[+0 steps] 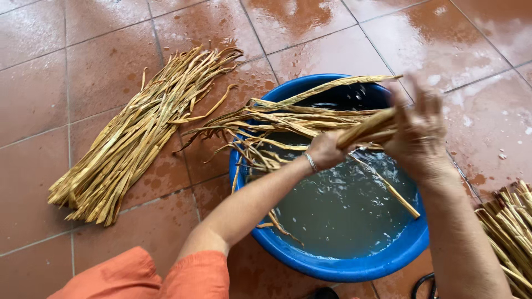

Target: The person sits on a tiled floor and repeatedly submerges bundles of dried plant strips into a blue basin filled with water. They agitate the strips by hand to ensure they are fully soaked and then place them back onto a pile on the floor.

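From the head view I look down on a blue basin standing on a wet, reddish tiled floor, filled with cloudy water that shows small bubbles. My left hand is closed around a bundle of long, dry, yellowish plant strips, gripping it near its right end. My right hand is just beside the left one, wrapped on the thick end of the same bundle; it is blurred, so I cannot tell exactly how its fingers lie. Both hands are close together over the right half of the basin, above the water. The bundle stretches from the hands leftward across the basin, and its loose tips fan out past the left rim above the floor. A few single strips hang into the water, one slanting down to the right rim. A silvery bracelet sits on my left wrist, and an orange sleeve covers the upper arm. Well apart on the left, a heap of the same strips lies on the tiles. Another pile lies at the right edge, near the basin.
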